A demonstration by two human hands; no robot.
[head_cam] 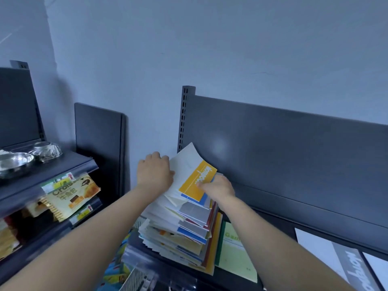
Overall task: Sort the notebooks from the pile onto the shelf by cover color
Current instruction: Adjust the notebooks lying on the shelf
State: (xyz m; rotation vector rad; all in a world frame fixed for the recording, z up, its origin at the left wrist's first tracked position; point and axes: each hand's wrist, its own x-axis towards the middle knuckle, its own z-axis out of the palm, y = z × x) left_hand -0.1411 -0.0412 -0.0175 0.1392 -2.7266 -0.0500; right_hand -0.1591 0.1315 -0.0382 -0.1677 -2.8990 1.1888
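A tall, uneven pile of notebooks (184,232) stands at the left end of the dark shelf (279,223). My left hand (154,173) lifts the white covers (184,162) at the pile's top back towards the wall. A yellow notebook (197,181) with white lettering lies exposed on top, and my right hand (218,189) pinches its right edge. A green notebook (235,250) lies flat on the shelf just right of the pile. Further right lie a white and grey notebook (336,255) and a second white one (378,267).
A grey back panel (294,143) rises behind the shelf, with a slotted upright post (184,114). On the left stands another shelf unit with metal bowls (16,162) and snack packets (71,196). A wire basket edge (138,278) sits below the pile.
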